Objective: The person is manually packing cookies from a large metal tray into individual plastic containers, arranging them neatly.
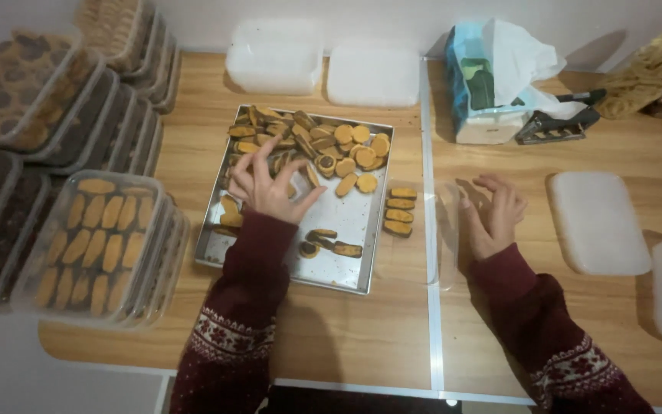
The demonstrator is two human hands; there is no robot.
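- Steel baking tray (346, 253) sits mid-table; your left hand (270, 184) hovers over its cookies (331, 149), fingers spread, grasping nothing.
- Right of the tray, your right hand (496, 215) hangs loose, empty, beside a clear container (415, 253).

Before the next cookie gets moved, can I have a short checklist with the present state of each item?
1. Left hand over the metal tray, fingers among the orange cookies: ok.
2. Left hand has a cookie gripped: cannot tell.
3. Right hand empty, fingers spread: ok.
4. Clear container right of the tray has room below its four cookies: ok.
5. Loose lid within the right hand's reach: ok.
6. Filled stacked containers clear of the left sleeve: ok.
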